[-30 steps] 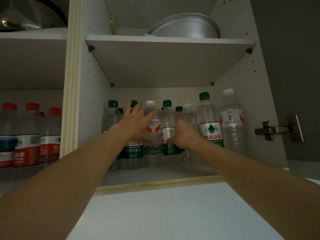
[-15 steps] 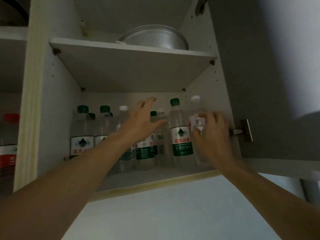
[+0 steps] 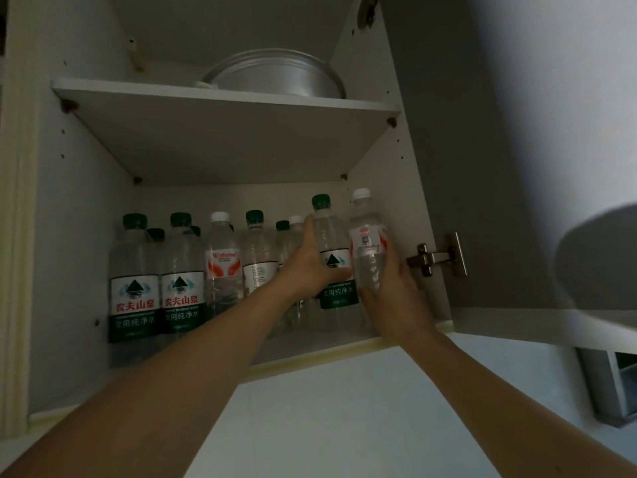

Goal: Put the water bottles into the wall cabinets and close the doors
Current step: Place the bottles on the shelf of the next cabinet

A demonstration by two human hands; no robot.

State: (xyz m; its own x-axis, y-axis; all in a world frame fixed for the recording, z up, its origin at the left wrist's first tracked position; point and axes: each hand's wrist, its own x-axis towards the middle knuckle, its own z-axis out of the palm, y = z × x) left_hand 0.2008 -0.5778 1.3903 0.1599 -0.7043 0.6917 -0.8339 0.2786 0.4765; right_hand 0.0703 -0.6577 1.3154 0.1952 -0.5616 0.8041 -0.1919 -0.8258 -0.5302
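Note:
Several clear water bottles stand on the lower shelf (image 3: 310, 346) of an open wall cabinet. My left hand (image 3: 310, 263) is wrapped around a green-capped bottle (image 3: 332, 243) with a green label at the right of the row. My right hand (image 3: 389, 288) grips the white-capped bottle (image 3: 367, 243) with a red and white label beside it, close to the cabinet's right wall. Further left stand two green-label bottles (image 3: 134, 288) and a white-capped bottle (image 3: 222, 267) with a red label. The grey cabinet door (image 3: 499, 150) is swung open on the right.
A metal basin (image 3: 275, 75) sits on the upper shelf (image 3: 224, 132). A metal hinge (image 3: 437, 258) joins the door to the right wall next to my right hand. The cabinet's left frame (image 3: 17, 236) runs down the left edge. White wall lies below the cabinet.
The view has swung right. My left hand moved right from the middle bottles and closed on the green-capped bottle. My right hand moved right and closed around the white-capped bottle.

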